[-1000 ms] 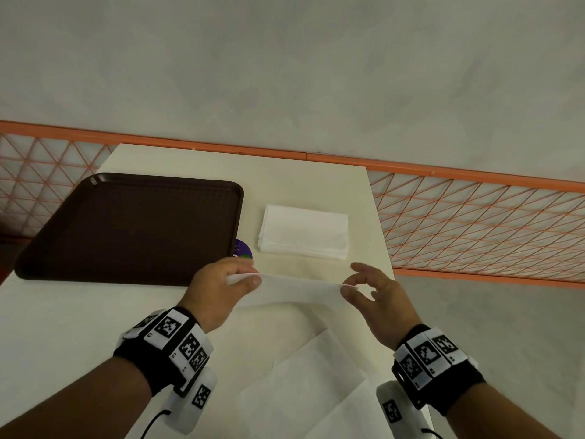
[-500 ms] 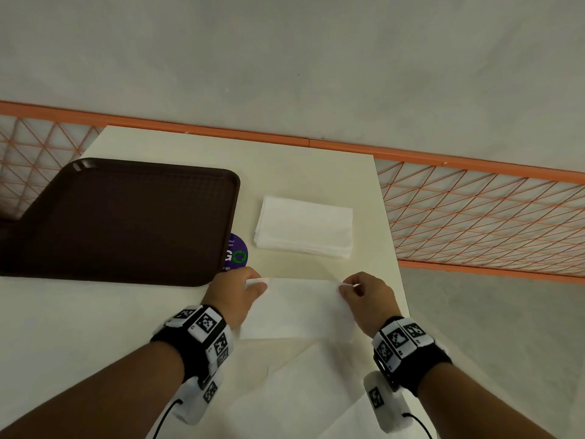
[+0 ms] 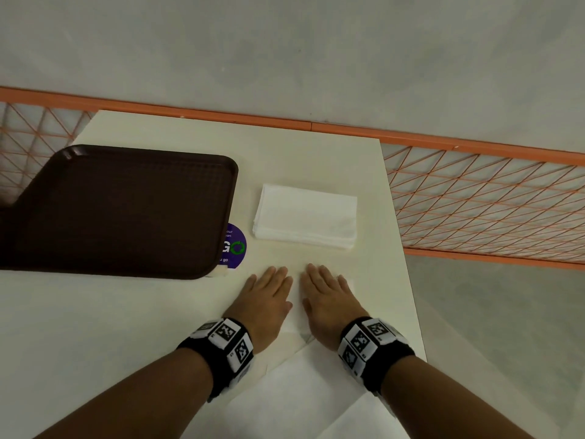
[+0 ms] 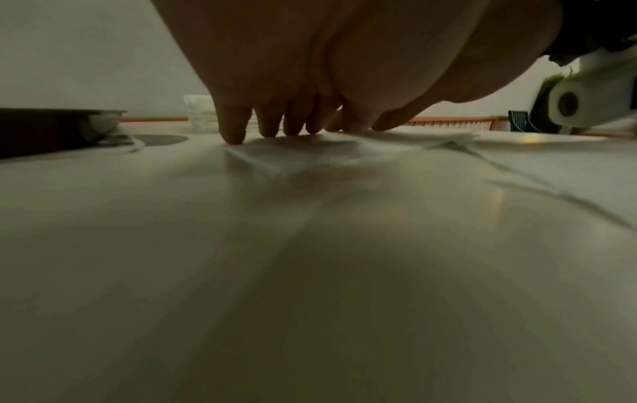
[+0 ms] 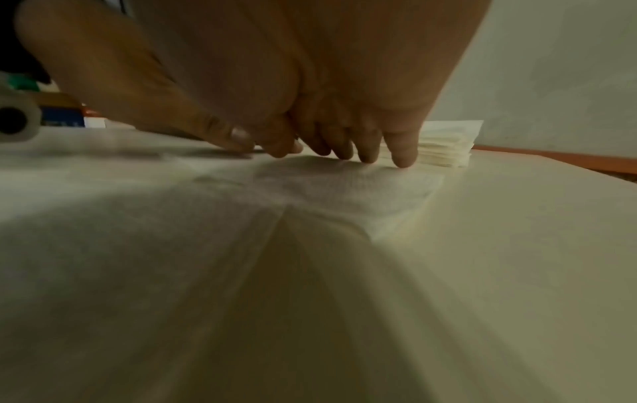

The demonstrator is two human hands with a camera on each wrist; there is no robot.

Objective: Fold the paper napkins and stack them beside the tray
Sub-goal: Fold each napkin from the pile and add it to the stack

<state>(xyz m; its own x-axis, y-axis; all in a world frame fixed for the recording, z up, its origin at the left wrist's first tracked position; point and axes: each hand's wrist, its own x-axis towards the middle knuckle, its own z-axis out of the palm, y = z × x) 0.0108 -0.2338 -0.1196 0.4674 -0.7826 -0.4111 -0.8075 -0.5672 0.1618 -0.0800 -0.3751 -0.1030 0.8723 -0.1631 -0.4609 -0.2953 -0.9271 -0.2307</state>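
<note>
A folded white napkin (image 3: 297, 307) lies on the cream table, mostly hidden under both my hands. My left hand (image 3: 269, 294) and right hand (image 3: 327, 293) lie flat side by side and press it down with straight fingers. In the wrist views the left fingertips (image 4: 234, 136) and right fingertips (image 5: 401, 161) touch the napkin (image 5: 379, 191). A stack of folded napkins (image 3: 305, 217) sits just beyond the hands, to the right of the dark brown tray (image 3: 120, 210). Unfolded napkin sheets (image 3: 300, 394) lie near me, under my wrists.
A purple round sticker (image 3: 235, 247) shows on the table beside the tray's near right corner. The table's right edge (image 3: 408, 280) runs close to my right hand. An orange mesh railing (image 3: 474, 201) stands behind and to the right of the table.
Both hands brought the napkin's far edge down, let go of the corners, and now press flat on the folded napkin.
</note>
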